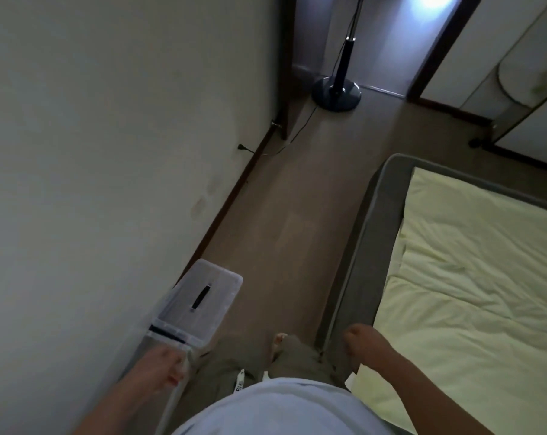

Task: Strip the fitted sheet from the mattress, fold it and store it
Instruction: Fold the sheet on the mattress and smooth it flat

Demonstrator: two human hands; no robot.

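One bed point(360, 246) on the right, grey frame, one pale yellow fitted sheet point(473, 277) lying flat and creased on top of the mattress, a fold line across it; whether its corners are hooked on, cannot tell. One clear plastic storage box point(200, 304) with a dark lid handle sits on the floor near left, against the wall. Left hand point(162, 364) rests at the box's near edge, fingers bent loosely, not clearly gripping anything. Right hand point(360, 340) hangs over the bed's near edge beside the sheet, fingers curled, nothing held. One standing fan point(338, 89) far centre by the doorway, one cord trailing along the floor.
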